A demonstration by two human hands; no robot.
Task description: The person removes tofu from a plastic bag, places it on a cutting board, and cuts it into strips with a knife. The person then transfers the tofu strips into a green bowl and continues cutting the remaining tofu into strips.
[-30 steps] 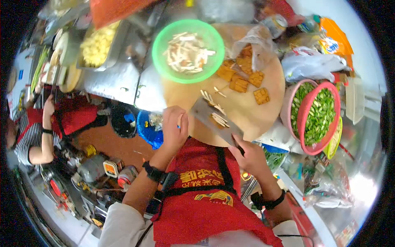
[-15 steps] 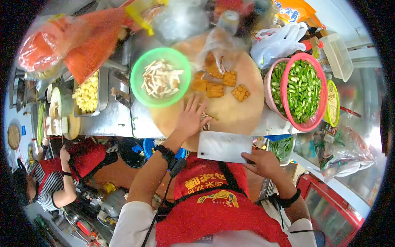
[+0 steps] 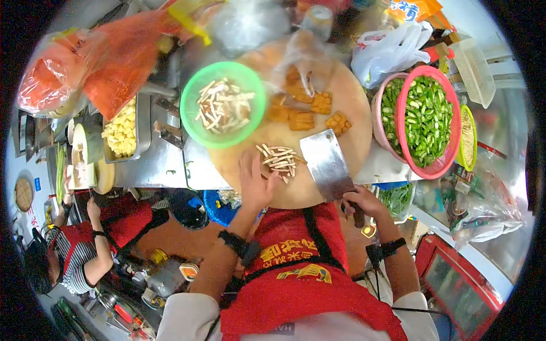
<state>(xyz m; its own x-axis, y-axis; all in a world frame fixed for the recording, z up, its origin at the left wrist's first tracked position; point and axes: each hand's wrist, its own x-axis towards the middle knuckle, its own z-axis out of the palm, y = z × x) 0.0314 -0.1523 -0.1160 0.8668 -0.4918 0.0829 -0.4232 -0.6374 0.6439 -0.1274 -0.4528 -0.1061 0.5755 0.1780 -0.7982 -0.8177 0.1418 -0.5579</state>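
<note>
The right hand (image 3: 359, 200) grips the cleaver (image 3: 327, 162) handle, blade flat on the round board (image 3: 347, 96) beside the cut strips (image 3: 278, 159). The left hand (image 3: 254, 183), fingers spread, rests against that pile; a careless sweep could nick them or scatter strips off the board.

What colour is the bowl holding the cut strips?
The bowl is bright green, seen clearly in the head view.

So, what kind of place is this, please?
Probably a commercial kitchen or food stall: the right hand holds a cleaver over a round chopping board, beside a basket of cut greens, and another person in a red apron works nearby.
</note>
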